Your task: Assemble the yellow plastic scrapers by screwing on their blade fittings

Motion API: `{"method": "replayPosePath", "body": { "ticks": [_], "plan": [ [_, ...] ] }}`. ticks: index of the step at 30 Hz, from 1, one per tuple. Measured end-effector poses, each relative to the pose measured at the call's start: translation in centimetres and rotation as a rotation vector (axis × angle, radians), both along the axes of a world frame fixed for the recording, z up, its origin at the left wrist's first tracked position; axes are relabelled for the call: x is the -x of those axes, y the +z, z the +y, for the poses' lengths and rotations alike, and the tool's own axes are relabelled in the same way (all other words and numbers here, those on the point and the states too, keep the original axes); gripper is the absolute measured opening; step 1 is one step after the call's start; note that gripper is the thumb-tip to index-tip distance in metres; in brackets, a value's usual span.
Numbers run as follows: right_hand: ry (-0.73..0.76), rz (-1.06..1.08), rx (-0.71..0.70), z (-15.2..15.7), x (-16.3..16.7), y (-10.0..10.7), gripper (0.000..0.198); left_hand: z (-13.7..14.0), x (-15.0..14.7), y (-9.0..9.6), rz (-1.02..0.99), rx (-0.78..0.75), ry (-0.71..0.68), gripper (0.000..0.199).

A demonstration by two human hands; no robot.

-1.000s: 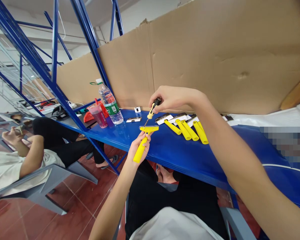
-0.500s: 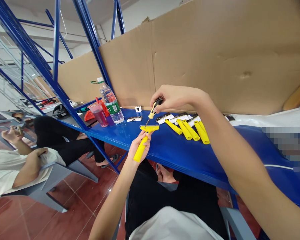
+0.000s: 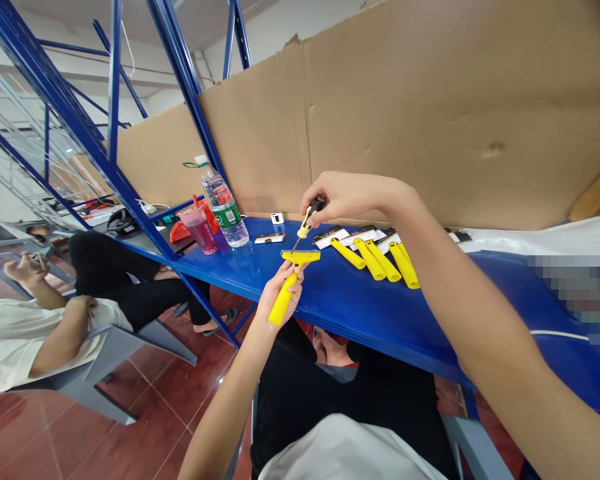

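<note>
My left hand (image 3: 282, 293) is closed around the handle of a yellow scraper (image 3: 280, 305), its wide head facing up and away from me near the table edge. Above it, my right hand (image 3: 327, 199) grips a screwdriver (image 3: 306, 225) with a black and pale yellow handle. The screwdriver slants down to the left, and its tip meets the left part of the scraper head. Whether a screw sits under the tip is too small to tell. Several more yellow scraper handles (image 3: 370, 259) lie on the blue table (image 3: 330, 300) to the right, beside black-and-white packets (image 3: 330, 237).
A water bottle (image 3: 225, 207) and a cup of red drink (image 3: 199, 229) stand at the table's left. Behind them lie a flat packet (image 3: 270, 238) and a small white device (image 3: 277, 218). A cardboard panel (image 3: 380, 113) closes off the back. Another person (image 3: 75, 327) sits at left.
Hardly anything differs. The whole view has shifted very slightly; both hands keep their hold, and the screwdriver tip stays at the scraper head.
</note>
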State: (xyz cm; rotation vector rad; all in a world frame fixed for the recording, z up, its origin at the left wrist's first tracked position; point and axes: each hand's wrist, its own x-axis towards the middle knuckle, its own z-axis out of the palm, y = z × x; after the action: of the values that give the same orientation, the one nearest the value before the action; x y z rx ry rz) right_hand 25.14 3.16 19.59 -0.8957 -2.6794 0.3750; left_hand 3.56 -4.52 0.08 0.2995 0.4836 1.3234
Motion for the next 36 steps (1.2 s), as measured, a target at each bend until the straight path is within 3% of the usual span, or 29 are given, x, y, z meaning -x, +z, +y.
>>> {"method": "replayPosePath", "body": {
  "ticks": [6,17,36],
  "plan": [
    [0.049,0.019,0.012,0.48,-0.05,-0.26,0.026,-0.18,-0.17,0.09,0.006,-0.008,0.001,0.052],
    [0.030,0.041,-0.040,0.26,-0.33,0.26,0.031,-0.24,-0.11,0.27,-0.030,0.010,-0.009,0.039],
    [0.028,0.050,-0.007,0.18,-0.26,0.08,0.028,-0.07,-0.02,0.05,-0.042,0.005,-0.013,0.043]
  ]
}}
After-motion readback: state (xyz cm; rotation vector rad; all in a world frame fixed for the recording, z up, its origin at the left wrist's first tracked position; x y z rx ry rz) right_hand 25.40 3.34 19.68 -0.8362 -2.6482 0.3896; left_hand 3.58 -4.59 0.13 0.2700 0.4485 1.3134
